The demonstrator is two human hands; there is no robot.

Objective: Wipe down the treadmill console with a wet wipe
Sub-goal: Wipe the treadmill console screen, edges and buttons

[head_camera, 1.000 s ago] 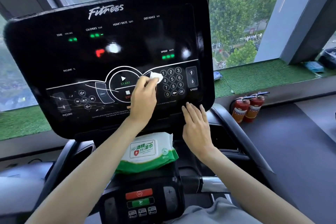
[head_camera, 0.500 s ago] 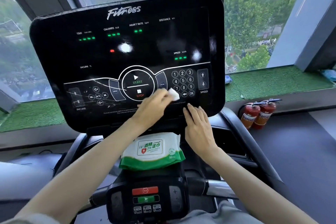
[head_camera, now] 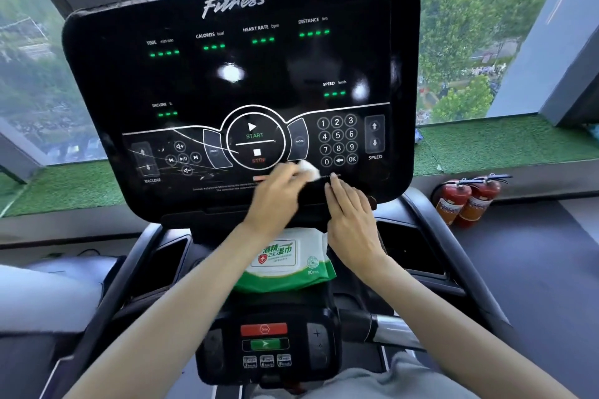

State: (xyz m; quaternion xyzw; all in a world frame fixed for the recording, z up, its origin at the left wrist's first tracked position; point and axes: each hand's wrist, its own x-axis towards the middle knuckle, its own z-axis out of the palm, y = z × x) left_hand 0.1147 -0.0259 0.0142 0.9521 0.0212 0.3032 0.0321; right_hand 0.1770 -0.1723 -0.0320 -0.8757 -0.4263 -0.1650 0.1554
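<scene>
The black treadmill console (head_camera: 240, 81) fills the middle of the view, tilted back, with lit green readouts and a keypad at the right. My left hand (head_camera: 275, 197) holds a small white wet wipe (head_camera: 308, 169) against the console's lower edge, just below the STOP button and left of the keypad; the hand is motion-blurred. My right hand (head_camera: 351, 214) lies flat with straight fingers on the console's bottom edge, right beside the left hand.
A green and white wet wipe pack (head_camera: 285, 264) lies on the ledge under the console. Below it is a small control panel (head_camera: 265, 345) with red and green buttons. Two fire extinguishers (head_camera: 466, 201) stand on the floor at right. Windows are behind.
My left hand has carried the wipe down from beside the keypad to the console's lower edge. My right hand has stayed on the bottom edge. The camera view shifted left and tilted.
</scene>
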